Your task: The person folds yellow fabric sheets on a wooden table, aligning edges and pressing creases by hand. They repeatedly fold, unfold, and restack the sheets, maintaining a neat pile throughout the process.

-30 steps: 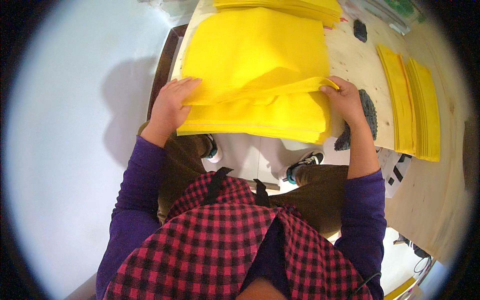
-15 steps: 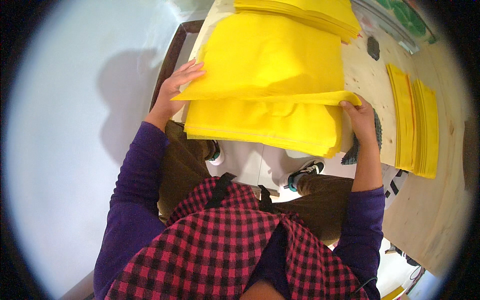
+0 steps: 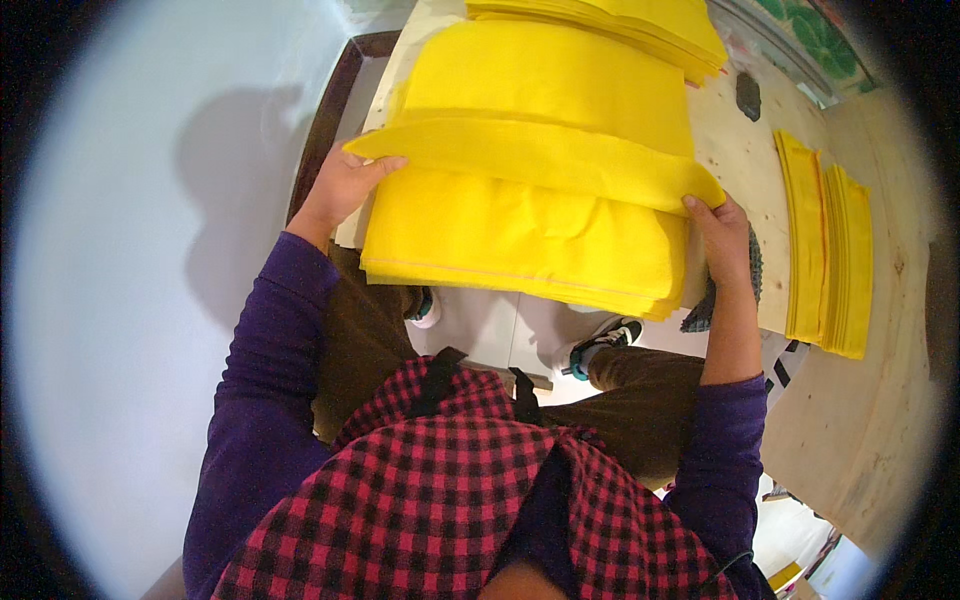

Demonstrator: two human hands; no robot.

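Bright, even light falls from above right, throwing a soft grey shadow of the person onto the pale floor [image 3: 110, 330] at left. The yellow cloth [image 3: 540, 170] looks nearly washed out. Straight edges bend outward, and the fisheye rim turns black and blurry.

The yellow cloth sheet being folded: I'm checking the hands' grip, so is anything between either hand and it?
Nothing visible. The left hand and right hand each touch an end of the folded yellow sheet directly, above the stack.
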